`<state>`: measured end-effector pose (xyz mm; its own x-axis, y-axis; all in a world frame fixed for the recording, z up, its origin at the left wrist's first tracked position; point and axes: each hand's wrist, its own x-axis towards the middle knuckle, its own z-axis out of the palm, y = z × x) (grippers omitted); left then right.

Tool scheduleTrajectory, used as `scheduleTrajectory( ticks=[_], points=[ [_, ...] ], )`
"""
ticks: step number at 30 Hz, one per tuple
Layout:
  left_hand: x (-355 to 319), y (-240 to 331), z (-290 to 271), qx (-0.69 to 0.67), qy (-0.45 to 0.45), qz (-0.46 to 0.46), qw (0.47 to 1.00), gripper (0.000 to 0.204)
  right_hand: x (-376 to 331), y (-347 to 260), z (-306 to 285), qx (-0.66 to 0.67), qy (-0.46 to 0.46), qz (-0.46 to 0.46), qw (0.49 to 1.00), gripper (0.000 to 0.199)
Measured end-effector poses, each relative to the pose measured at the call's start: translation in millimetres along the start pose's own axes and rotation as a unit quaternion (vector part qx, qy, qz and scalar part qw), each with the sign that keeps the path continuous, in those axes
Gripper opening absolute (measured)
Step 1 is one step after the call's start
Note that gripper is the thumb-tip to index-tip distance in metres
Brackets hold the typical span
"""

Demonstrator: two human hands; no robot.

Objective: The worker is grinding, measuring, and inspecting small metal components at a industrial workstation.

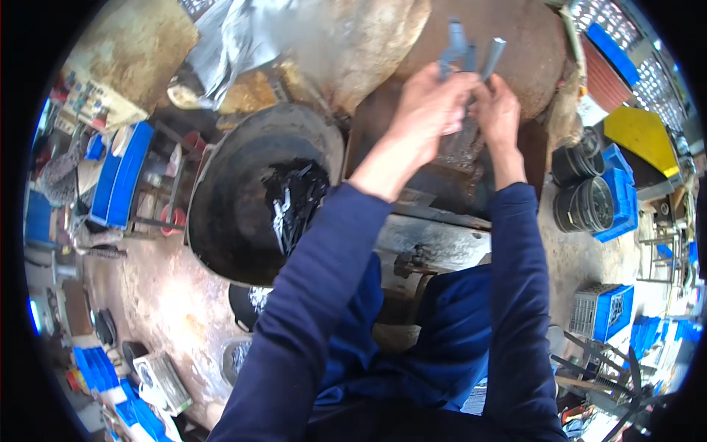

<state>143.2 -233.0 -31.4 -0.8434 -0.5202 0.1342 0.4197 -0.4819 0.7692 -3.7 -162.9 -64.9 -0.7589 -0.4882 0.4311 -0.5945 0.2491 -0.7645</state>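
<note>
My left hand [433, 103] is closed round a grey metal piece [455, 46] with an uneven outline that sticks up past the fingers. Close beside it, my right hand [501, 110] grips a straight grey metal bar [493, 57], its bright end pointing up and away. The fingers of both hands nearly meet, and they hide the lower parts of the pieces. Beneath them lies a brown, worn metal surface [460, 147]. To the left stands a big black tub [221, 221] with a heap of dark pieces [305, 188] and a few shiny metal pieces [282, 217] inside.
A pale, stained ledge [434, 241] runs between my knees and the work surface. Black buckets [582, 206] and a blue crate [618, 191] stand to the right. A fan [630, 387] is at lower right. Blue bins [121, 177] sit at far left.
</note>
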Motion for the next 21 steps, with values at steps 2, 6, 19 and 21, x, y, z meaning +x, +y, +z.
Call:
scheduleTrajectory(
  ticks=[2,6,19,21],
  points=[
    [-1,-6,9,0.083,0.032,-0.027,0.996,0.014,-1,0,-6,-0.011,-0.012,-0.008,1.0,0.015],
    [14,-52,-21,0.31,0.06,0.121,0.941,0.018,8,15,2,-0.026,-0.005,-0.033,0.999,0.02],
    [-21,-13,4,0.341,0.066,0.079,0.935,0.037,29,66,3,0.229,-0.076,-0.024,0.97,0.026],
    [-27,-1,8,0.356,0.07,0.045,0.931,0.037,28,64,-6,0.241,-0.059,0.002,0.969,0.023]
  ],
)
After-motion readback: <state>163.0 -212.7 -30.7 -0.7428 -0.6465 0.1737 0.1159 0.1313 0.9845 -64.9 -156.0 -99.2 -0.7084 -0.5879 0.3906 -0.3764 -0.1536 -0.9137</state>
